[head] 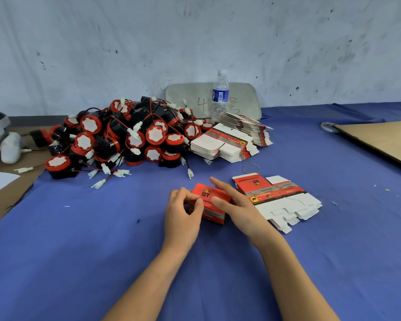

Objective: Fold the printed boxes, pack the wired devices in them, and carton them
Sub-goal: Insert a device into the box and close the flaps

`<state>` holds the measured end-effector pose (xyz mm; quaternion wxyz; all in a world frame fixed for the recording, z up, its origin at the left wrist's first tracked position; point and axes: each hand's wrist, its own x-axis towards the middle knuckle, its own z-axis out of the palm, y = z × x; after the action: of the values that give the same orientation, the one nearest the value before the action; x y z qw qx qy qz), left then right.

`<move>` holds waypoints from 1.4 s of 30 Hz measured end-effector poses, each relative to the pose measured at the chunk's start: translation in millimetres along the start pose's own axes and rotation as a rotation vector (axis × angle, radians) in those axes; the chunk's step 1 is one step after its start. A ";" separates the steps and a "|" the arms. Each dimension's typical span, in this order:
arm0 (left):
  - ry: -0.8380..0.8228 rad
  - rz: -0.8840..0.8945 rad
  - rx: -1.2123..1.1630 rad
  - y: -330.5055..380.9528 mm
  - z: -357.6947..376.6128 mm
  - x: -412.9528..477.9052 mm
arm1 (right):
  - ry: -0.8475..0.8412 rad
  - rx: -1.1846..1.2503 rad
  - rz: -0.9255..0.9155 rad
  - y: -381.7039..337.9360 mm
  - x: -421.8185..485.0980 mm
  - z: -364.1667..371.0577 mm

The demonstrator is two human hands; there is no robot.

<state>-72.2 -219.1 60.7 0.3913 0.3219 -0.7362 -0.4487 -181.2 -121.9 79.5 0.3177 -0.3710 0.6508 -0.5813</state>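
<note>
— Blue cloth [102, 239] covers the table, and behind it stands a pale, scuffed wall [195, 42]. Where is the box?

— The red printed box [206, 193] is folded up and sits on the cloth near the middle, between the two hands.

— How do the hands lie?

— The left hand [183, 212] has its fingers curled round the left end of the box and grips it. The right hand [239, 207] lies against the right side with its fingers nearly straight, and its thumb rests across the top.

— And the devices?

— A big heap of devices [125, 135] lies at the back left. They are black and red with white round faces, and their thin wires end in white plugs that trail over the cloth.

— Any more boxes?

— A small stack of flat boxes [278, 195] lies just beside the right hand. Further stacks of flat boxes [229, 142] are at the back, just beside the heap.

— What else?

— A water bottle [220, 96] stands upright behind those stacks, in front of a grey board [190, 98] that leans on the wall. A rubber band [251, 169] lies just behind the near stack. A cardboard sheet [380, 140] lies at the right edge, with a roll of tape [328, 127] at its corner.
</note>
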 end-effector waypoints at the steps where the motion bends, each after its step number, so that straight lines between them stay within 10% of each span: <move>1: 0.014 -0.013 -0.038 -0.9 -0.6 -0.8 | 0.027 -0.003 0.004 -0.1 -0.2 1.3; 14: -0.142 0.108 -0.022 1.8 -6.8 -5.1 | 0.087 -0.097 -0.046 -2.0 -0.1 2.8; 22: -0.194 -0.219 -0.408 12.1 -2.3 -8.4 | 0.238 0.301 -0.094 -2.9 2.3 18.8; 31: -0.237 0.116 -0.227 13.6 -13.1 -8.7 | 0.084 0.286 -0.099 -10.7 0.7 -0.6; 42: -0.176 -0.055 -0.492 20.9 -11.9 -11.1 | -0.120 0.544 -0.090 -11.8 -2.6 -1.7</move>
<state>-59.1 -206.7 80.1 0.3800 0.1966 -0.6272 -0.6509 -179.9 -119.4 91.4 0.4176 -0.3343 0.4336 -0.7252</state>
